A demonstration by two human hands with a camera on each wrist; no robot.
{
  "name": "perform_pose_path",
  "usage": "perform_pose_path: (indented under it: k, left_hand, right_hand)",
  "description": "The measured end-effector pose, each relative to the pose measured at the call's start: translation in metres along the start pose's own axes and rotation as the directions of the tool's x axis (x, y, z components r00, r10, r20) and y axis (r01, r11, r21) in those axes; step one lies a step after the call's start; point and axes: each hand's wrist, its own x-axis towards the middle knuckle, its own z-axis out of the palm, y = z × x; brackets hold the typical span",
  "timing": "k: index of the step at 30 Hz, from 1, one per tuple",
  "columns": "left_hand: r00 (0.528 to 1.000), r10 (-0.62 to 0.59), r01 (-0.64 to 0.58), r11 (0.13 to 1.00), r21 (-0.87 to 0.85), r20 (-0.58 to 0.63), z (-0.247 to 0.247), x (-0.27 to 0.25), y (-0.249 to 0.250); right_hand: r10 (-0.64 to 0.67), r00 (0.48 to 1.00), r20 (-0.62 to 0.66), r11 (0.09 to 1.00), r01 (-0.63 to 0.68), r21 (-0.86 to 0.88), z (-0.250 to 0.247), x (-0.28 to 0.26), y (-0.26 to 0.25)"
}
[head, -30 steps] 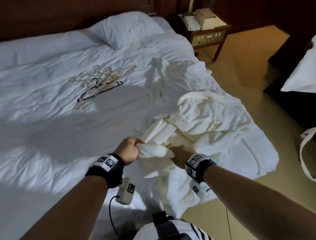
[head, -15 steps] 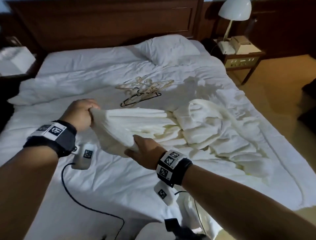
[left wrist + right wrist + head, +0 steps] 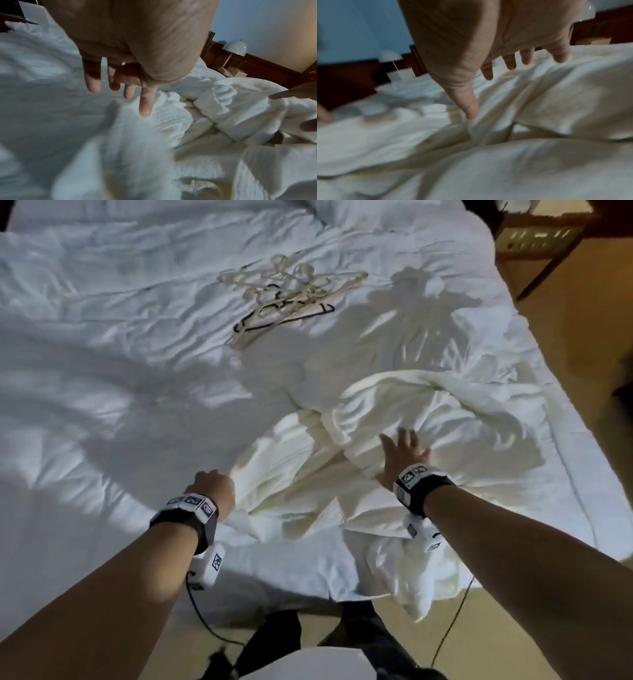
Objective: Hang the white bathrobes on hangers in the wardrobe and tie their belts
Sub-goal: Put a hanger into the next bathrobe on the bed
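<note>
A crumpled white bathrobe [image 3: 394, 422] lies in a heap on the bed's near right part. My left hand [image 3: 214, 487] sits at the robe's left edge; the left wrist view shows that hand [image 3: 118, 83] with straight fingers, holding nothing, its thumb on the ribbed cloth [image 3: 171, 115]. My right hand [image 3: 404, 450] hovers spread over the heap's middle; in the right wrist view this hand [image 3: 488, 60] has straight fingers, and its thumb touches a fold of the robe [image 3: 539, 162]. A pile of several cream and black hangers [image 3: 284, 292] lies further up the bed.
The rumpled white duvet [image 3: 102, 405] covers the bed. A wooden nightstand [image 3: 541, 237] stands at the far right corner, with tan floor [image 3: 582, 337] along the bed's right side. A white dome lamp [image 3: 235, 47] stands by the dark headboard. Robe cloth hangs over the near edge [image 3: 421, 583].
Both hands held a lifted part of the robe; now it lies on the bed and both hands have let go. The right hand has moved to the right over the heap.
</note>
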Motion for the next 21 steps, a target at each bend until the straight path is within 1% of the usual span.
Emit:
perform_pose_path:
  k: [1, 3, 4, 5, 7, 9, 10, 13, 15, 17, 19, 21]
  left_hand:
    - [1.0, -0.021, 0.021, 1.0, -0.012, -0.003, -0.002, -0.001, 0.009]
    - [0.999, 0.001, -0.006, 0.992, -0.126, -0.04, -0.007, 0.003, 0.028]
    - [0.998, 0.019, -0.029, 0.981, -0.192, -0.055, -0.008, 0.009, 0.038]
    - [0.997, 0.037, -0.052, 0.97, -0.239, -0.065, -0.009, 0.014, 0.049]
    - [0.994, 0.062, -0.085, 0.951, -0.296, -0.088, -0.01, 0.023, 0.074]
    - [0.994, 0.084, -0.105, 0.936, -0.337, -0.075, -0.013, 0.029, 0.108]
    - [0.992, 0.103, -0.123, 0.93, -0.346, -0.074, -0.017, 0.03, 0.127]
    - [0.985, 0.147, -0.17, 0.896, -0.41, -0.088, -0.042, 0.032, 0.194]
    - [0.976, 0.18, -0.218, 0.862, -0.457, -0.126, -0.069, 0.03, 0.248]
    - [0.95, 0.239, -0.305, 0.842, -0.445, -0.199, -0.1, 0.027, 0.305]
    - [0.898, 0.329, -0.428, 0.805, -0.411, -0.291, -0.13, 0.02, 0.362]
    - [0.813, 0.45, -0.572, 0.737, -0.36, -0.37, -0.153, 0.015, 0.419]
  right_hand:
    - [0.033, 0.999, 0.02, 0.999, -0.032, -0.042, 0.003, 0.015, 0.015]
    - [0.065, 0.995, 0.069, 0.994, -0.058, -0.093, 0.012, 0.043, 0.042]
    - [0.06, 0.996, 0.072, 0.993, -0.053, -0.106, 0.018, 0.056, 0.054]
    - [0.039, 0.998, 0.05, 0.992, -0.032, -0.121, 0.023, 0.066, 0.063]
    - [-0.055, 0.998, 0.002, 0.989, 0.055, -0.134, 0.028, 0.079, 0.074]
    - [-0.149, 0.989, 0.001, 0.986, 0.149, -0.073, 0.023, 0.088, 0.081]
    - [-0.171, 0.985, 0.003, 0.985, 0.171, -0.034, 0.016, 0.089, 0.085]
    - [-0.176, 0.984, -0.015, 0.98, 0.176, 0.097, -0.022, 0.086, 0.109]
    - [-0.132, 0.988, -0.083, 0.971, 0.146, 0.188, -0.06, 0.082, 0.147]
    - [-0.025, 0.981, -0.191, 0.958, 0.078, 0.276, -0.1, 0.077, 0.206]
    - [0.128, 0.947, -0.295, 0.937, -0.018, 0.348, -0.13, 0.065, 0.279]
    - [0.29, 0.889, -0.355, 0.912, -0.145, 0.384, -0.142, 0.041, 0.358]
